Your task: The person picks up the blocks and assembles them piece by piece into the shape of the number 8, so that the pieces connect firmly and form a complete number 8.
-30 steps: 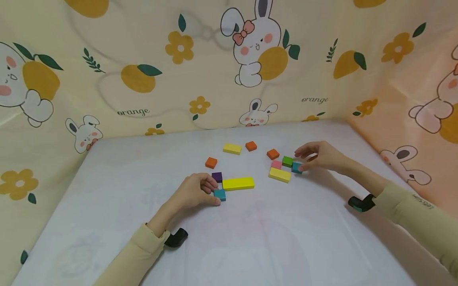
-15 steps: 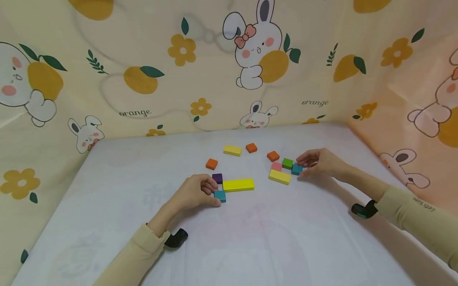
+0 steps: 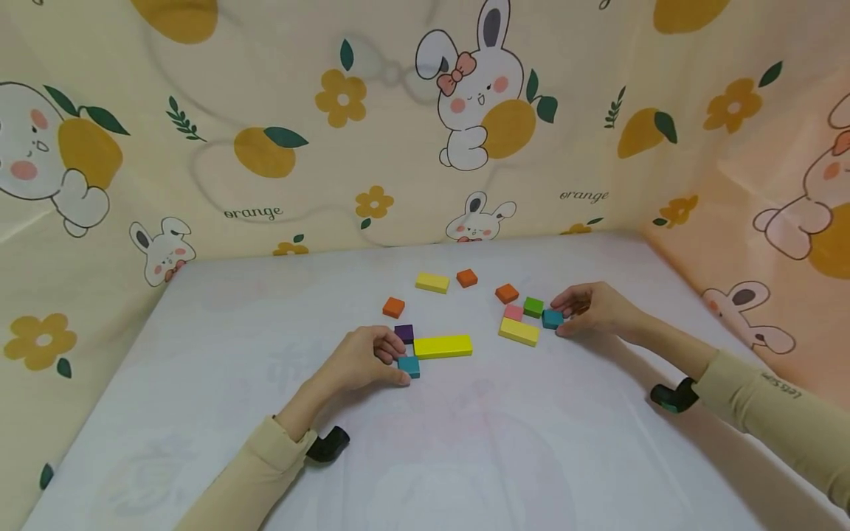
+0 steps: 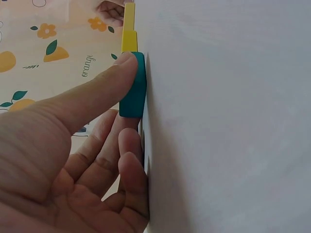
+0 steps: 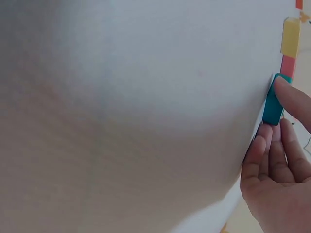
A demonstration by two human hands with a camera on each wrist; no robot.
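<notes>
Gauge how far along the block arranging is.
Apparently done: purple block beside bright-yellow bar; pink block against near pale-yellow bar, green block alongside.
In hand: left grip pinches left teal block; right grip pinches right teal block.
Probably left: three orange blocks and far pale-yellow bar, lying apart, untouched.

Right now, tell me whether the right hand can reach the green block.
Probably yes: nothing lies on the green block, and the right hand is close by. But that hand pinches a teal block, which it would likely need to release first.
</notes>
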